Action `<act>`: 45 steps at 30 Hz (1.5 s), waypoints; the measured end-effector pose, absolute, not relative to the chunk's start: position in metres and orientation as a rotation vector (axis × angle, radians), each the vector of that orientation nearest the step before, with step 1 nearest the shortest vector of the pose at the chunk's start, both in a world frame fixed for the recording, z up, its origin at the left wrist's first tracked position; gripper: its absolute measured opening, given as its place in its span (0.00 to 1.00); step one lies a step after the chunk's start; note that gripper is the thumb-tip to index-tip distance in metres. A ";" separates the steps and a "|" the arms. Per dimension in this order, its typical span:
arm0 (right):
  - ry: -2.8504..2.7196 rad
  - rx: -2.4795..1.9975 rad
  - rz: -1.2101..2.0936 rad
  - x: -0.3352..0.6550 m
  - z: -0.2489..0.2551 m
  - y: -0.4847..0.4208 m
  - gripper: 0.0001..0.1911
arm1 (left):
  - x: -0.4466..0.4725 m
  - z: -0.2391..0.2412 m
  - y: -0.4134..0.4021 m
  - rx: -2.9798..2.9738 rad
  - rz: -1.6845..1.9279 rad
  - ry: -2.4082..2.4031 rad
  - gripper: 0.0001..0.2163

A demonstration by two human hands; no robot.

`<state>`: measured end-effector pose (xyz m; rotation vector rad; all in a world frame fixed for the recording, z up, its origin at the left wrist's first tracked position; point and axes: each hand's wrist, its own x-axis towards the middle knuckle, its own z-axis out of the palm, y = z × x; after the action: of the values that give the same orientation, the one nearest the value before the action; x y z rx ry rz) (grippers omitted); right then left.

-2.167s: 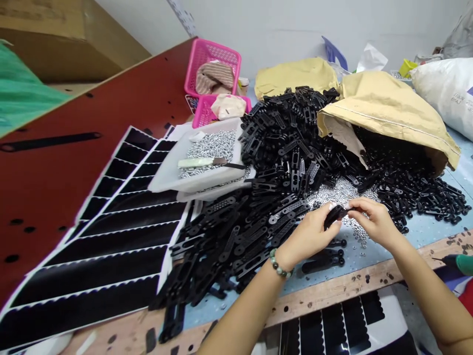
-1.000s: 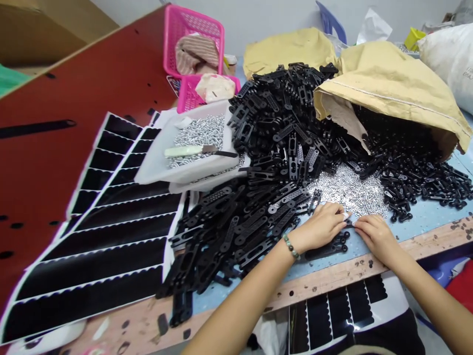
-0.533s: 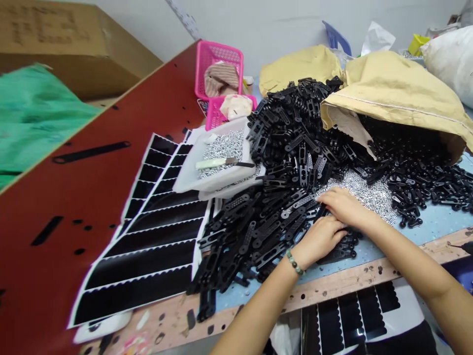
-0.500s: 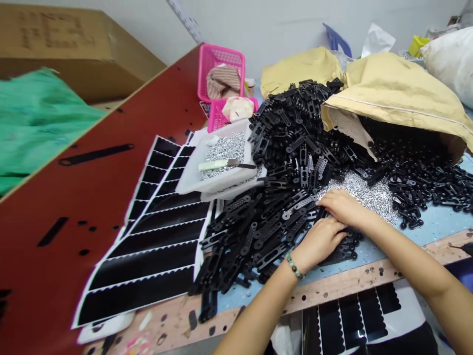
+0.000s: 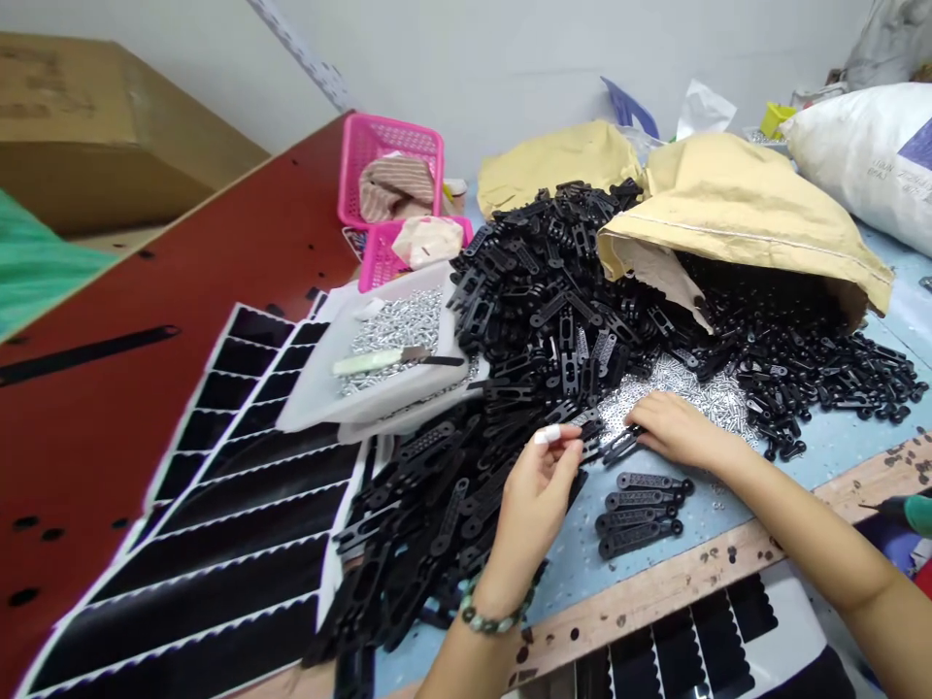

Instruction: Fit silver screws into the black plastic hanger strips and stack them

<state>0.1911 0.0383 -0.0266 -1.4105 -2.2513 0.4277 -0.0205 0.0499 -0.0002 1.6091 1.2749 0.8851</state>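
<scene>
My right hand [image 5: 674, 429] is at the near edge of a pile of small silver screws [image 5: 684, 393]. Its fingertips close on a black plastic link [image 5: 621, 447]. To its left, my left hand [image 5: 543, 485] has thumb and fingers drawn together beside the heap of black links [image 5: 560, 291]. White wrapping covers one of its fingers, and anything pinched there is too small to make out. Several black links with round-ended pieces [image 5: 641, 516] lie side by side on the blue tabletop [image 5: 575, 582], just below my hands.
A white tub [image 5: 313, 403] of screws with a knife [image 5: 379, 361] across it stands left, by black sticker sheets [image 5: 218, 544]. Pink baskets [image 5: 349, 175] sit behind. A yellow paper sack [image 5: 757, 204] spills small black parts. A green-handled tool [image 5: 918, 515] is at the right edge.
My hands, close together before, are now apart, with the left moved leftward. The row of links on the tabletop now shows. The view has shifted right.
</scene>
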 end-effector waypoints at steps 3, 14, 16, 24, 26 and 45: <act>-1.890 -1.400 0.508 0.192 -0.022 0.023 0.09 | -0.003 -0.008 0.046 1.408 0.879 1.186 0.19; -1.803 -2.295 -0.191 0.288 -0.031 0.015 0.12 | 0.052 -0.008 0.059 1.205 0.721 0.998 0.12; -1.896 -2.349 -0.245 0.298 -0.031 0.023 0.12 | 0.051 -0.010 0.057 1.273 0.669 0.968 0.12; -1.872 -1.719 0.234 0.267 -0.025 0.015 0.11 | 0.047 -0.011 0.057 1.723 0.549 0.968 0.13; -1.850 -1.462 0.419 0.249 -0.021 0.007 0.12 | 0.048 -0.009 0.056 1.875 0.544 0.958 0.11; -2.100 -1.671 0.224 0.215 -0.045 -0.030 0.09 | 0.025 -0.006 0.061 2.058 0.505 1.108 0.07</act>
<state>0.2155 -0.0298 -0.0449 -1.6709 -2.1001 0.2239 0.0251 0.0611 -0.0055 2.0580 1.1078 0.5051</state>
